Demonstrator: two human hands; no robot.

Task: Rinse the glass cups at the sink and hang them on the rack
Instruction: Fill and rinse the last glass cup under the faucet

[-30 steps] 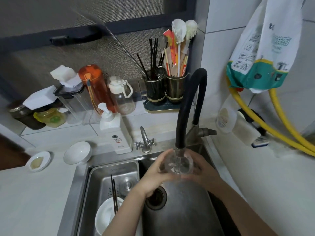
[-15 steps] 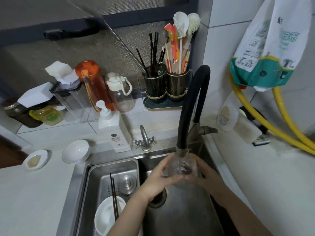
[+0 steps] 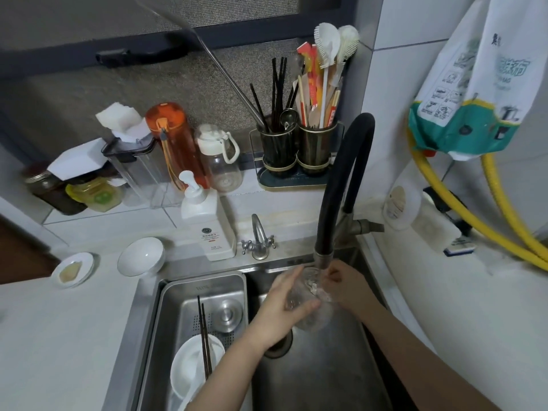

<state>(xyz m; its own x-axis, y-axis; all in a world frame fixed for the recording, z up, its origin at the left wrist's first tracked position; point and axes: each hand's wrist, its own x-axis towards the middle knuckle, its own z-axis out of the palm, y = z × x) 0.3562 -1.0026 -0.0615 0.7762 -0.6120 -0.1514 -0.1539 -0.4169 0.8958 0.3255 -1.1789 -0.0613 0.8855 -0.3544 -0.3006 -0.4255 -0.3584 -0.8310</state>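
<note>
cluttered tiled counter surrounds the steel sink. near its far right, the left hand wraps the glass cup, tilted under the black faucet so water enters; the right hand curls around its far side, steadying it.

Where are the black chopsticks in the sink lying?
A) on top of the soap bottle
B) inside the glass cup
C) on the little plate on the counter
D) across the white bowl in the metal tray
D: the black chopsticks rest across the white bowl inside the metal tray at the sink's left side.
</note>
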